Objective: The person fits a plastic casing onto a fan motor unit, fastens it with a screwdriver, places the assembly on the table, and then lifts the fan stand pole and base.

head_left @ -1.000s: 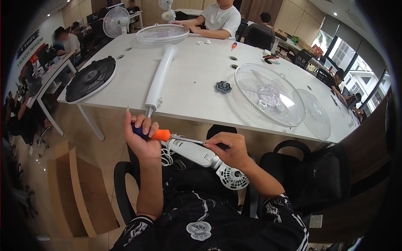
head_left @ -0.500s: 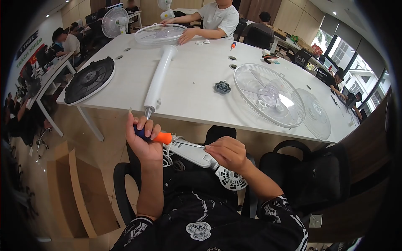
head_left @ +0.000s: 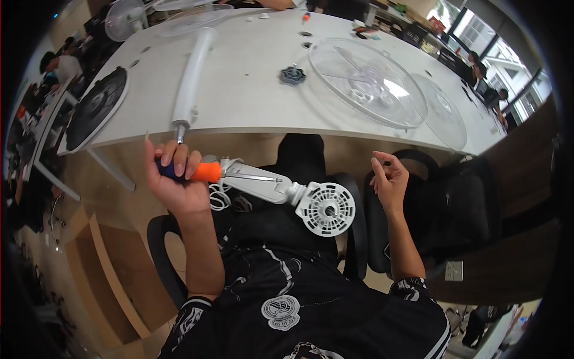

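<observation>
My left hand (head_left: 179,176) is wrapped round the handle of a screwdriver (head_left: 206,172), orange and dark blue, whose metal shaft points right over a white fan body. That fan body (head_left: 257,182), with a round slotted motor housing (head_left: 327,209), lies across my lap. Just above my left fingers, the metal end of a white pole (head_left: 190,84) sticks out over the table edge. Off to the right, clear of the fan body, my right hand (head_left: 390,176) is raised with its fingers curled apart; nothing shows in it.
On the white table (head_left: 251,107) are a black round base (head_left: 98,107), a dark knob (head_left: 292,75), a clear fan grille with blades (head_left: 368,81) and another grille (head_left: 442,107). A person's arm shows behind it. An open cardboard box (head_left: 113,281) stands on the floor at left.
My right hand has left the screwdriver's tip and moved right, its fingers now apart. The view has tilted down and shifted right. My left hand still holds the screwdriver.
</observation>
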